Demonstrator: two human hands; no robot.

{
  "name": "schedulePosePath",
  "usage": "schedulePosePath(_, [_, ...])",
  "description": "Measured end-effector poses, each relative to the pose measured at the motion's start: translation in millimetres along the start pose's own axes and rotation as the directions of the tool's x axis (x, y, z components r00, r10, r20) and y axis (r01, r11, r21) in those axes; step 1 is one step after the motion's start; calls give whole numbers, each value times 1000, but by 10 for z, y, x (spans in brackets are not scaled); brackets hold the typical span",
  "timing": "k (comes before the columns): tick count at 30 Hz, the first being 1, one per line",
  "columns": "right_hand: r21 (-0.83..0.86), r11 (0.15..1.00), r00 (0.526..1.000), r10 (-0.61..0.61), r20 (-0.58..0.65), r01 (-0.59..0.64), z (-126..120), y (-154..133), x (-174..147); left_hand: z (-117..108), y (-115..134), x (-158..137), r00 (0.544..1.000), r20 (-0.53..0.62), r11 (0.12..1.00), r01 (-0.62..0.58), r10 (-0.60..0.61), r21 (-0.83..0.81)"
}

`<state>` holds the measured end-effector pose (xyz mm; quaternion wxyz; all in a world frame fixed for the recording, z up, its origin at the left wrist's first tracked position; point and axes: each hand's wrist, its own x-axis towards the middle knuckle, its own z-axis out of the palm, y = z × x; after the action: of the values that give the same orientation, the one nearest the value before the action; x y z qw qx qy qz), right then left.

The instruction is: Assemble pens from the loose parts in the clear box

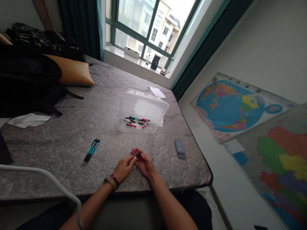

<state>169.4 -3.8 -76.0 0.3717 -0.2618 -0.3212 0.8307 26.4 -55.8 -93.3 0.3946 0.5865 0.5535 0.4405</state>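
My left hand (pixel 123 168), with a watch and bands at its wrist, is closed on a slim black pen (pixel 139 155) low over the mattress. My right hand (pixel 145 164) is turned palm up, its fingers curled around the pen's dark far end. Part of the pen is hidden by my fingers. To the left lie two teal and black pens (pixel 91 151), side by side. Beyond my hands a clear plastic box (pixel 122 127) holds several loose pens and pen parts (pixel 136 120), some black, some teal, some red.
A patterned mattress (pixel 107 111) forms the work surface. Right of my hands lies a grey, blurred-out object (pixel 180 149). White papers (pixel 157 92) sit behind the box. A black bag (pixel 28 80) and crumpled paper (pixel 28 120) occupy the left. A white curved tube (pixel 48 175) crosses the front left.
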Motion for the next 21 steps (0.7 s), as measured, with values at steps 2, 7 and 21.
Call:
schedulePosePath(2, [14, 999, 999, -38, -28, 39, -83, 74, -14, 44, -45, -21, 1000, -10, 998, 0, 0, 57])
schedulePosePath(7, [-76, 995, 986, -72, -151, 61, -131, 209, 71, 127, -72, -77, 997, -79, 983, 18, -4, 182])
schedulePosePath(21, [62, 989, 974, 124, 192, -138, -289, -11, -65, 326, 121, -171, 987, -144, 755, 150, -74, 638])
